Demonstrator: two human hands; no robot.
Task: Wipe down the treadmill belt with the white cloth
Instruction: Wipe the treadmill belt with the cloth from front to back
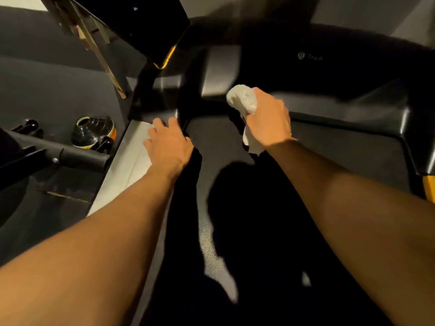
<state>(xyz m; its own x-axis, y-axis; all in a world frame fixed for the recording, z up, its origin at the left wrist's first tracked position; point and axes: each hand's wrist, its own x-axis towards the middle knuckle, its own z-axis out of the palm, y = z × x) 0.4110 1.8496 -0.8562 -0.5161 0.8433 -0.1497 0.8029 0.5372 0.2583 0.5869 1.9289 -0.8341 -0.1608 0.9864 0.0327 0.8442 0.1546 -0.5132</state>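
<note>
The dark treadmill belt (219,147) runs from the bottom of the head view up to the black motor cover (329,67). My right hand (268,118) holds a crumpled white cloth (242,100), raised just above the belt's front end; cloth ends stick out above and below the fist. My left hand (168,144) rests palm down with fingers spread on the belt's left edge, beside the pale side rail (131,161). Deep shadows from my arms cover much of the belt.
A black handlebar (77,156) juts in at the left. A round black and orange object (94,132) lies on the dark floor beside the treadmill. The console upright (150,43) rises at top left. The right side rail (414,142) has a yellow strip.
</note>
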